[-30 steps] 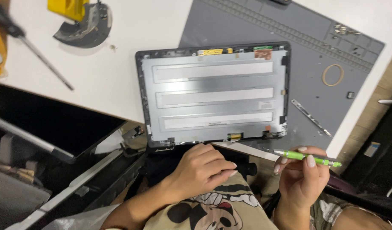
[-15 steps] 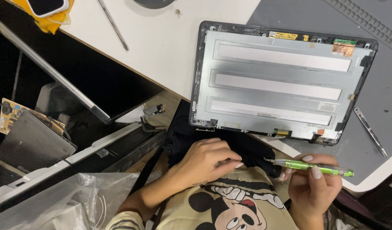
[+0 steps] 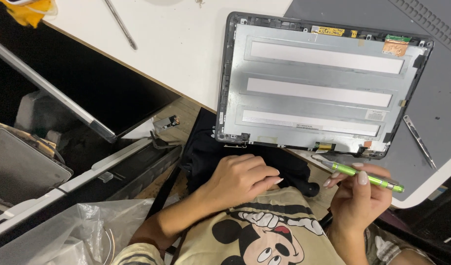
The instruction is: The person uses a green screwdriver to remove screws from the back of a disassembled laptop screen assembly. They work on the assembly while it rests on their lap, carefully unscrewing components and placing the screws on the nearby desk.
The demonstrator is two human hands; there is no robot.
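— What have I got on the feed? The laptop lid assembly (image 3: 323, 83) lies face down on the white desk (image 3: 186, 54), bare metal back of the panel up, its near edge overhanging the desk's edge.

— And the hands?

— Right hand (image 3: 358, 201) sits just below the lid's near right corner, fingers closed round a green screwdriver (image 3: 362, 175) whose tip points at that corner's hinge area. Left hand (image 3: 242, 179) is below the lid's near left corner, loosely curled, resting on the dark cloth (image 3: 220, 157) in the lap; it holds nothing I can make out.

— How far along?

— My read: the panel's back is already exposed, yet it sits in its frame, so the work along the lower edge looks unfinished.

— Anything else around the lid?

— Tweezers (image 3: 419, 141) right of it on the grey mat (image 3: 431, 98), a thin metal rod (image 3: 120, 23) off to its upper left.
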